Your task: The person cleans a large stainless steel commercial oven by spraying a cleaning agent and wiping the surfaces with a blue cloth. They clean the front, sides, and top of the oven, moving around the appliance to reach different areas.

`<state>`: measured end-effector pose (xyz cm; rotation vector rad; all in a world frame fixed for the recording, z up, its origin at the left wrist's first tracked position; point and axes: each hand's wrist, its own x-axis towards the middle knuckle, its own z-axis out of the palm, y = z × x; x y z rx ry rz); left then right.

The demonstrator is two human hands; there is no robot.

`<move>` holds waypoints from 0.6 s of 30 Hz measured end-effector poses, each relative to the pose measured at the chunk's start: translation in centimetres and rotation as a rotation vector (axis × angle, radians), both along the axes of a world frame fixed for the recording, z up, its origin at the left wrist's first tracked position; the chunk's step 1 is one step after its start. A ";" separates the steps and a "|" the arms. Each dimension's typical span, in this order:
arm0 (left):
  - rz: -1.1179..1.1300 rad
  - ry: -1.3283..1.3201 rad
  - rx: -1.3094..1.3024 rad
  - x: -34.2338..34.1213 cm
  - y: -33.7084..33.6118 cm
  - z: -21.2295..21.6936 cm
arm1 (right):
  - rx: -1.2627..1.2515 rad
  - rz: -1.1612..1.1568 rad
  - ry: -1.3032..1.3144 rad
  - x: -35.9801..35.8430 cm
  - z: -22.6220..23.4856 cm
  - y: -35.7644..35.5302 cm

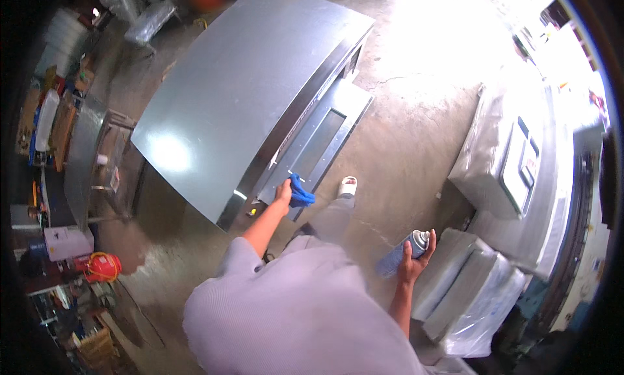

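My left hand (283,193) grips a blue cloth (300,193) and presses it against the open door (315,147) of a large steel oven-like cabinet (240,89). The door hangs out flat from the cabinet's front, with a dark glass window in it. Out to my right, my right hand (412,261) holds a blue spray can (403,253) with a pale cap, away from the cabinet. My grey shirt fills the lower middle of the view, and one foot in a white slipper (348,186) stands on the concrete floor under the door.
Plastic-wrapped steel appliances (500,160) stand at the right, with wrapped flat panels (468,284) close to my right hand. A steel table (84,147), shelves of clutter and a red and yellow object (104,266) line the left side. Bright light floods the floor at the top right.
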<state>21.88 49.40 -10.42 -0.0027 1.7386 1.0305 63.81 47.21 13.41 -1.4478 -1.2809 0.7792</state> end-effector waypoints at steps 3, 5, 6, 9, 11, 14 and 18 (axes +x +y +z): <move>0.170 -0.257 -0.035 5.4 8.0 -2.1 | 0.002 0.066 -0.130 2.3 1.3 11.2; 0.056 -0.168 -0.028 8.6 14.0 -0.3 | 0.014 0.105 -0.200 3.4 2.6 18.9; -0.024 -0.092 0.117 10.0 17.0 1.3 | 0.047 0.118 -0.163 4.0 3.1 23.5; -0.358 0.338 0.285 12.0 26.9 6.9 | 0.000 0.163 -0.015 5.7 4.3 36.7; -0.450 0.252 0.302 11.3 32.6 9.4 | 0.070 0.213 -0.076 6.3 4.8 45.8; -0.491 0.424 0.250 7.1 38.2 9.5 | 0.032 0.165 -0.134 6.7 5.4 59.5; 0.171 0.303 0.032 4.3 39.3 5.8 | 0.233 0.326 -0.281 6.6 5.8 79.8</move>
